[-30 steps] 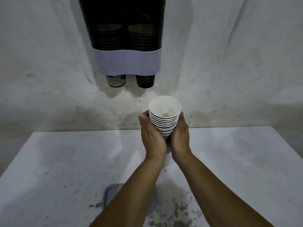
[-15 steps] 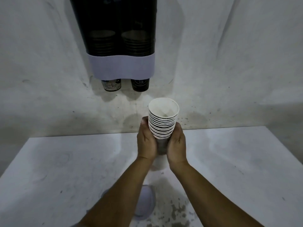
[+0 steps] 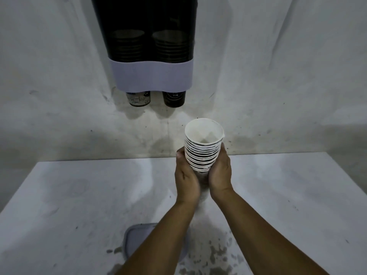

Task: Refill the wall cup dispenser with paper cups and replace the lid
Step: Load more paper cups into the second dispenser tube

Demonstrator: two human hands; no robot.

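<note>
Both hands, left hand (image 3: 186, 175) and right hand (image 3: 220, 171), cup a stack of paper cups (image 3: 202, 147) below and right of the wall dispenser (image 3: 151, 76), probably ready to lift toward its top, out of view.

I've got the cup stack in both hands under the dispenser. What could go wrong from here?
1. The stack is gripped only near its bottom by the left hand and right hand; the upper cups lean a little and might tip or separate while being lifted.
2. Both tubes of the dispenser already hold cups, so the whole stack may not fit.
3. The lid lies on the table beneath the left forearm, and might get knocked.
</note>
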